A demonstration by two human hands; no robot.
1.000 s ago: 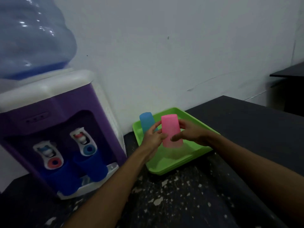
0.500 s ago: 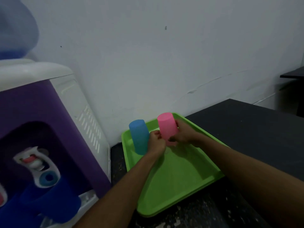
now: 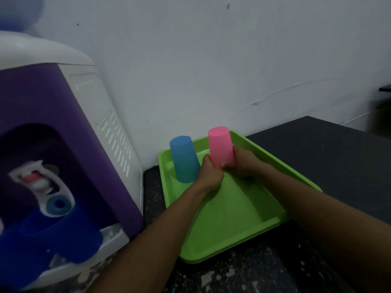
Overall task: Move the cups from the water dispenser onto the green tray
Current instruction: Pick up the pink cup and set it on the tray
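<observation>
A pink cup [image 3: 220,147] is upside down at the back of the green tray [image 3: 237,216], and both my hands grip its lower part. My right hand [image 3: 243,163] wraps it from the right; my left hand [image 3: 210,176] pinches it from the left. A light blue cup [image 3: 184,158] stands upside down in the tray's back left corner, just left of my left hand. On the purple water dispenser [image 3: 53,115] at the left, dark blue cups [image 3: 61,237] sit under the taps on its drip tray.
The tray lies on a dark, paint-flecked table [image 3: 330,153] against a white wall [image 3: 211,60]. The dispenser stands close to the tray's left side. A dark piece of furniture [image 3: 383,117] is at the far right.
The view has moved closer and to the right. Both hands have carried the pink cup farther back and lower, over the tray's rear part, beside the light blue cup.
</observation>
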